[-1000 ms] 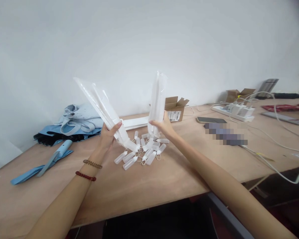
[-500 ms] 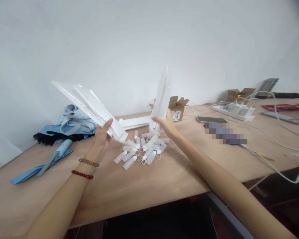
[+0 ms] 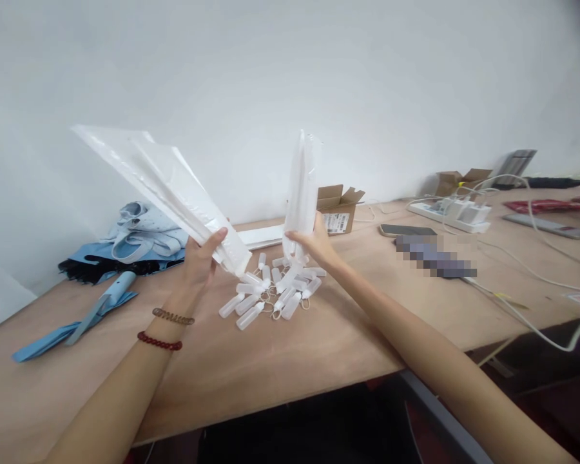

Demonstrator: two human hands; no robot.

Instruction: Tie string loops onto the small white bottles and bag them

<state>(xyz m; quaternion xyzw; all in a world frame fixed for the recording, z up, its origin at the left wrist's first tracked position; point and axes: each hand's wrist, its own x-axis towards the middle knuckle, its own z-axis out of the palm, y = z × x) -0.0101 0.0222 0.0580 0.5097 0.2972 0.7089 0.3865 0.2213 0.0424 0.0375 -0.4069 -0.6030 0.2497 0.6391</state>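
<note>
My left hand (image 3: 205,256) is closed round a stack of white plastic bags (image 3: 174,193), which slants up to the left. In my right hand (image 3: 314,241) is a narrow, upright translucent plastic bag (image 3: 301,187), gripped near its lower end. Below and between both hands lies a heap of small translucent squeeze bottles (image 3: 250,316) with thin loops at their caps. The bags' lower ends hang right over this heap, and whether they touch the bottles I cannot tell.
Behind the heap are a flat white stack (image 3: 263,236) and an open cardboard box (image 3: 341,209). Blue fabric (image 3: 145,235) and a light-blue strip (image 3: 91,316) lie left. A phone (image 3: 408,230), a power strip (image 3: 449,216) and white cables (image 3: 522,264) are right.
The bag stack in my left hand has swung a little up and left. My right hand and its bag have shifted slightly left. The view has moved a little; the bottles lie as before.
</note>
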